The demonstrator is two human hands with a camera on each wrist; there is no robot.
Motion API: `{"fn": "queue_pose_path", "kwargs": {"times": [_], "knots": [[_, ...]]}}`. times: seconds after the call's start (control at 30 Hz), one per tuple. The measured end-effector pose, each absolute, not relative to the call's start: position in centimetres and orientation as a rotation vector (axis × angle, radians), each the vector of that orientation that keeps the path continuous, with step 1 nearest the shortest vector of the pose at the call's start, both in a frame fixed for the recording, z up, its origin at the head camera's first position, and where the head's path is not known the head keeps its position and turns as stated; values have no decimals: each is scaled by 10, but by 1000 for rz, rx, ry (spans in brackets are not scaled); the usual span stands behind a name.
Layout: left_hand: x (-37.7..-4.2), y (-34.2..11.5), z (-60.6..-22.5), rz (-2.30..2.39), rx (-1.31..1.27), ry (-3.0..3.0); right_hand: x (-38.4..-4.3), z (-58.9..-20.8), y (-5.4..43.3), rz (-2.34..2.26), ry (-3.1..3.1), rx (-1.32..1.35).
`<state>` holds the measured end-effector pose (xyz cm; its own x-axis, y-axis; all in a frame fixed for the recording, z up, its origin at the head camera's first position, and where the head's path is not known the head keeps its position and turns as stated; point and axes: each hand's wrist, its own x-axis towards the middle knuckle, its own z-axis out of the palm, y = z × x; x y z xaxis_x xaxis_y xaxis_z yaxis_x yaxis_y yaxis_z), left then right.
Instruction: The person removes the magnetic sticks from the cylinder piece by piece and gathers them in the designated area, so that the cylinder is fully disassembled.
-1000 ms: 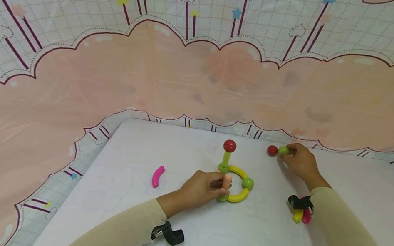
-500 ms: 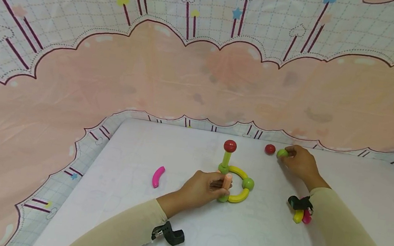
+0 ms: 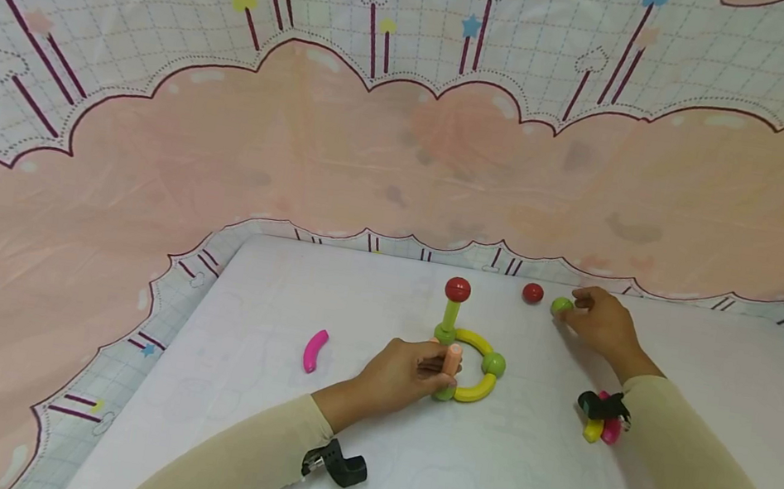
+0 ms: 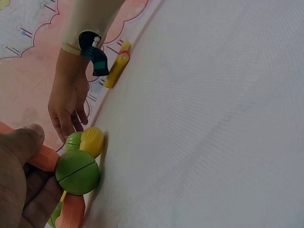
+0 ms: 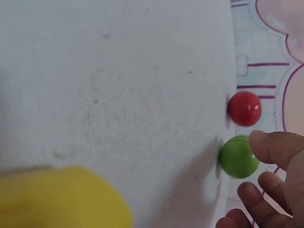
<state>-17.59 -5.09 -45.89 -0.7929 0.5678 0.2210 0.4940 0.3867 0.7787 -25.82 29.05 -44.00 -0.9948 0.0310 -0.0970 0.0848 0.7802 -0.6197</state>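
Observation:
My left hand (image 3: 398, 375) pinches an orange rod (image 3: 452, 359) that joins a green ball (image 4: 77, 172) of a toy frame. Yellow curved pieces (image 3: 476, 392) and green balls (image 3: 493, 365) form the frame's ring. From its far side rises a light green rod (image 3: 451, 315) topped by a red ball (image 3: 457, 290). At the table's far edge, my right hand (image 3: 602, 324) is beside a loose green ball (image 5: 239, 157), its thumb at the ball and its other fingers spread away. A loose red ball (image 3: 532, 293) lies just left of that one. The left fingers partly hide the ring's near-left side.
A pink curved piece (image 3: 314, 351) lies left of the frame on the white table (image 3: 239, 423). Below the right wrist lie yellow (image 3: 592, 431) and pink (image 3: 611, 431) pieces, partly covered by the black wrist camera (image 3: 602, 406). A patterned cloth (image 3: 374, 158) stands behind.
The loose red ball has rolled left, away from the loose green ball. My right fingers have loosened from the green ball, which has shifted slightly nearer. The left hand has stayed still.

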Motion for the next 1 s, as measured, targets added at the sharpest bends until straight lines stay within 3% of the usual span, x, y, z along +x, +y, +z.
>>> {"fn": "queue_pose_path", "kwargs": {"times": [0.6, 1.0], "knots": [[-176, -51, -458, 1369, 964, 2553, -223, -410, 254, -1153, 2952, -81], [-176, -51, -458, 1368, 957, 2552, -192, -403, 221, -1259, 2961, -392]]}}
